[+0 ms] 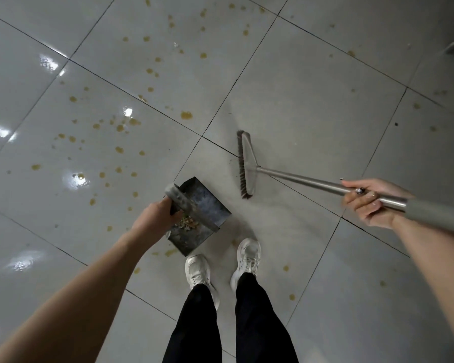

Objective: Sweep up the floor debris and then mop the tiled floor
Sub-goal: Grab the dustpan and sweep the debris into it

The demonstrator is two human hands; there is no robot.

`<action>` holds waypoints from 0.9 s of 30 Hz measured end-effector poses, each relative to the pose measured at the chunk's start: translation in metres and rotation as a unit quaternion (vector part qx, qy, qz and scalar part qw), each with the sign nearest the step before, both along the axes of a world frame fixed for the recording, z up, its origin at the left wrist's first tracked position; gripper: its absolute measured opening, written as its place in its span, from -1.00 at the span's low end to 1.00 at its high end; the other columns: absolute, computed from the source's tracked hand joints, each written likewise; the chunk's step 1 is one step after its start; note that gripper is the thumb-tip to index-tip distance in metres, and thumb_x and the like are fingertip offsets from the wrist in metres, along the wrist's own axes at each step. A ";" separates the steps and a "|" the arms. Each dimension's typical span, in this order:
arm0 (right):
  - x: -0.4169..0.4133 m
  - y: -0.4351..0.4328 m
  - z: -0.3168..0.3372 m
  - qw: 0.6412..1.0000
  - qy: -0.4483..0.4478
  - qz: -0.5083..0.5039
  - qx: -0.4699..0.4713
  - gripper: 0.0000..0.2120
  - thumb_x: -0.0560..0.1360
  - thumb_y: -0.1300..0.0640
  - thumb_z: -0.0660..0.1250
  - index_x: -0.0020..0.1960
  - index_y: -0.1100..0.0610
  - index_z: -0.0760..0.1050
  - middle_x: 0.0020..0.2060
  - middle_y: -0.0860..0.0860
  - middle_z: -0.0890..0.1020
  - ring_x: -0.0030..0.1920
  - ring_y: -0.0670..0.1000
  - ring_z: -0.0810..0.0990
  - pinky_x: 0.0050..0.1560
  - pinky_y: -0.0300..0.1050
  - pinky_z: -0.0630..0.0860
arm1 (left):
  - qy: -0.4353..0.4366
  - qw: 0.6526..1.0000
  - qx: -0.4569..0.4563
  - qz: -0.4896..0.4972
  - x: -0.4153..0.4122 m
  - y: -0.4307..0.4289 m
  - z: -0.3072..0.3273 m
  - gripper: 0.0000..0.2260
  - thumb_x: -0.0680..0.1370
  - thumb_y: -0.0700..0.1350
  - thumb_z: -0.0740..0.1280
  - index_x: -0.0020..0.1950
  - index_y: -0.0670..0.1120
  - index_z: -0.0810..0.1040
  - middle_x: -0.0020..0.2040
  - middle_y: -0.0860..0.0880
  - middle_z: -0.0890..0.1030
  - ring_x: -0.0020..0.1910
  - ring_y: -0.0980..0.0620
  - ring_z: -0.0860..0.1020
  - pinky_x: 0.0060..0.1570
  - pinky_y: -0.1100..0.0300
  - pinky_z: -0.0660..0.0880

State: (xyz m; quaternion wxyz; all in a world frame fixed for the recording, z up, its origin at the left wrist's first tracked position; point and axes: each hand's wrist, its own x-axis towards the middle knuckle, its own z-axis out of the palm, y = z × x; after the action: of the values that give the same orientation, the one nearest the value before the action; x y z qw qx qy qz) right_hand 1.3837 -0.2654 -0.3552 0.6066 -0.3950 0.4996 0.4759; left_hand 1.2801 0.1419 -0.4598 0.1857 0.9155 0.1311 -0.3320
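Over the grey tiled floor (312,100), the left hand (155,218) had its fingers curled round the handle of a dark metal dustpan (207,203), which was just ahead of two white shoes (197,269) and held a small heap of pale debris (186,222). Further right, the right hand (370,203) gripped the silver pole of a broom (247,166), fingers wrapped round it; the broom's head was down at the floor, near the pan but apart from it. Yellowish spots (186,115) dotted the tiles, mostly to the left and far side
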 end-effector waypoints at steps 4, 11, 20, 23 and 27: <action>0.006 -0.014 0.018 0.997 -0.026 0.071 -0.004 -0.80 0.43 0.07 0.21 -0.27 0.10 0.22 -0.63 -0.07 0.28 -0.77 -0.19 0.24 -0.81 -0.43 0.15 | 0.004 1.000 0.001 -0.009 0.009 -0.019 -0.004 -0.85 0.53 -0.08 0.27 -0.03 -0.15 0.45 -0.31 -0.04 0.52 -0.34 -0.05 0.51 -0.35 0.14 0.43; 0.016 -0.001 0.000 0.963 -0.083 0.234 -0.106 -0.87 0.62 0.06 0.10 -0.11 0.01 0.30 -0.57 0.00 0.31 -0.75 -0.14 0.24 -0.74 -0.45 0.19 | 0.005 0.998 0.041 -0.040 0.033 -0.050 -0.014 -0.76 0.55 -0.04 0.27 0.04 -0.22 0.46 -0.23 -0.11 0.56 -0.26 -0.11 0.54 -0.34 0.12 0.43; -0.035 0.051 -0.057 0.950 -0.017 0.300 -0.080 -0.79 0.63 0.04 0.06 -0.17 0.05 0.25 -0.49 0.01 0.31 -0.74 -0.13 0.27 -0.69 -0.44 0.21 | -0.021 0.996 0.059 -0.057 0.051 -0.077 -0.033 -0.69 0.56 0.04 0.25 0.05 -0.21 0.42 -0.19 -0.15 0.58 -0.20 -0.18 0.58 -0.32 0.09 0.42; -0.040 0.052 -0.048 0.964 0.043 0.263 -0.005 -0.70 0.62 -0.03 0.07 -0.24 0.08 0.24 -0.64 -0.04 0.30 -0.75 -0.14 0.24 -0.74 -0.44 0.14 | -0.023 0.998 0.041 -0.045 0.053 -0.082 -0.034 -0.71 0.56 0.02 0.25 0.04 -0.21 0.42 -0.19 -0.16 0.57 -0.20 -0.19 0.56 -0.31 0.08 0.42; -0.014 0.029 -0.026 0.970 0.069 0.223 0.067 -0.71 0.61 0.00 0.08 -0.24 0.11 0.26 -0.65 -0.03 0.28 -0.78 -0.13 0.23 -0.78 -0.44 0.15 | -0.018 0.998 0.033 -0.043 0.050 -0.080 -0.032 -0.72 0.56 0.03 0.25 0.03 -0.19 0.41 -0.20 -0.13 0.56 -0.23 -0.15 0.55 -0.27 0.05 0.48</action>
State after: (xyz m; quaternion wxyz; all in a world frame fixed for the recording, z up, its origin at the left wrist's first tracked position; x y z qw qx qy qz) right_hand 1.3695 -0.2363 -0.3808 0.4739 -0.4214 0.4064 0.6578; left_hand 1.3302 0.0620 -0.4923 0.1436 0.9317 0.0988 -0.3186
